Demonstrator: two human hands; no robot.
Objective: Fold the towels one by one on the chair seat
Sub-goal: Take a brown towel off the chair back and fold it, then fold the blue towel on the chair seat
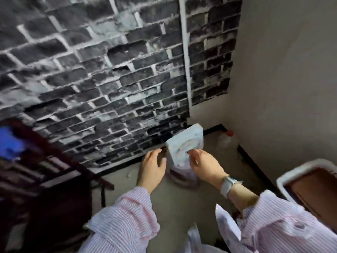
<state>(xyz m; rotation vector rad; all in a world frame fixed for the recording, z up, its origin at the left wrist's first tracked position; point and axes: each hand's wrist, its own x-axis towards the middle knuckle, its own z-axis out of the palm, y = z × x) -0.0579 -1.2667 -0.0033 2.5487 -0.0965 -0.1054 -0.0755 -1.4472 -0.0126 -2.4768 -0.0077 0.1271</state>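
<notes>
Both hands are out in front, low, toward the corner where the brick wall (pixel 91 70) meets the plain wall. The right hand (pixel 204 166) pinches a small pale folded towel (pixel 184 143) by its lower edge and holds it up, so the towel stands tall, its long side running up and away from the person. The left hand (pixel 153 168) floats just beside the towel, on its left, with loosely curled fingers, and it holds nothing. The dark wooden chair (pixel 45 170) is far off to the left, on the left hand's side, well apart from the towel. Its picture is blurry, so I cannot see the seat well. Something blue (pixel 9 141) lies on it; it may be another towel. To reach the seat, I think the towel must travel left.
</notes>
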